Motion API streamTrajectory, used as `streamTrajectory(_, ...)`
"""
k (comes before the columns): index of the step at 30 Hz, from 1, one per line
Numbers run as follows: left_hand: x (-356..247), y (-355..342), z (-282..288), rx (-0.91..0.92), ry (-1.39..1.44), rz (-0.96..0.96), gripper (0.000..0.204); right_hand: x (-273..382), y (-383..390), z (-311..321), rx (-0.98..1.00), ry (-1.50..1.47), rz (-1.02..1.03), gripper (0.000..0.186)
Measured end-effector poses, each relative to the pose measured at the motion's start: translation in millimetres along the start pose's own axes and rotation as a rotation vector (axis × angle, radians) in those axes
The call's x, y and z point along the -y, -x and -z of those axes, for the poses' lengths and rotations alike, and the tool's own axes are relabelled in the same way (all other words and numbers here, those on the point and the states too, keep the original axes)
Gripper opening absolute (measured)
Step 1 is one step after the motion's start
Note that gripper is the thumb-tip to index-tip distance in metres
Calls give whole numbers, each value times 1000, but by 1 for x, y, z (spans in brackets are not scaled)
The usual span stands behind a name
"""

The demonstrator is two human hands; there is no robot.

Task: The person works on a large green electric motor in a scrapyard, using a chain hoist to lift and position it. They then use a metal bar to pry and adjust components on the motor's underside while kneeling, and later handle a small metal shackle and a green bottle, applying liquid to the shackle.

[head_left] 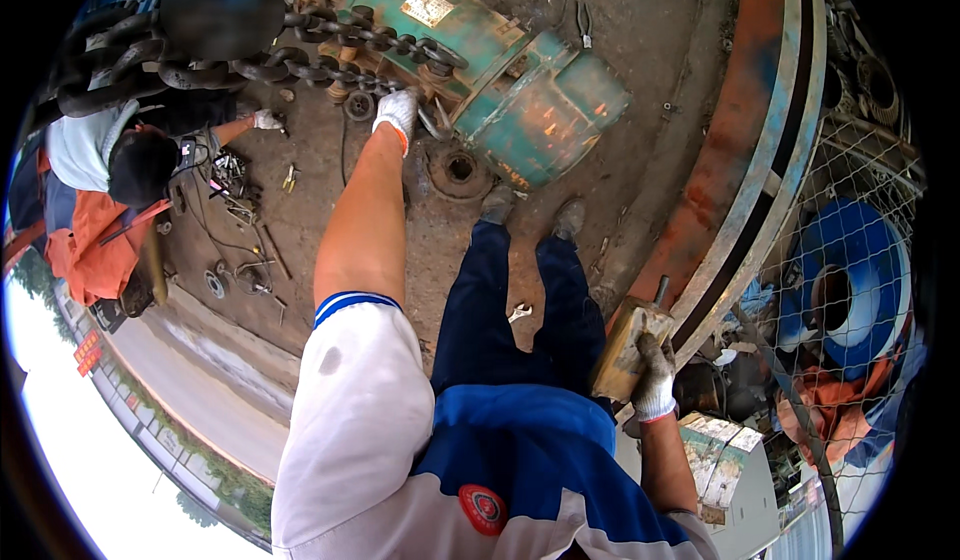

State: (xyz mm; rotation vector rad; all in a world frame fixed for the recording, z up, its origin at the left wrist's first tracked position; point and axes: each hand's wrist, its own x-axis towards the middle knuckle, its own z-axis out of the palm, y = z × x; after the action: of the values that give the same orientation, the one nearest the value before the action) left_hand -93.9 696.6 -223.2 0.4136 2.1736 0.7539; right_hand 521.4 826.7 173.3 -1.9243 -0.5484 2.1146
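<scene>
A white-gloved hand, my left hand [397,112], is closed at the lower strand of a heavy steel chain [290,66], beside a metal hook [437,120]. The fingers are partly hidden, but they appear wrapped round the chain. The chain runs in from the upper left over a worn green electric motor [520,90] lying on the floor. In my gloved right hand [655,380] is a worn yellow box that looks like a hoist control pendant [622,350], gripped near my right hip. A round metal part with a central hole [460,168] lies by the motor.
At the left a co-worker [110,175] bends over, one gloved hand [266,120] near the floor. Loose tools [230,175], pliers [584,24] and a wrench [519,312] lie about. A long rusty orange beam [700,190] and wire mesh [860,180] border the right side.
</scene>
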Motion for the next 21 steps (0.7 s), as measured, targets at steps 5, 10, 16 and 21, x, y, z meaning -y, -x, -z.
streamTrajectory(5,41,-21,0,-12,27,-87,24,-14,-7,-9,36,57,1,49)
streamTrajectory(10,-22,-14,0,-161,607,358,26,-21,-22,-34,10,67,-36,50)
streamTrajectory(16,-74,-11,23,-478,1219,576,32,-31,-25,-48,-40,129,-19,52)
streamTrajectory(21,-83,42,-28,-421,1697,247,32,-40,-22,-46,-24,90,-58,52)
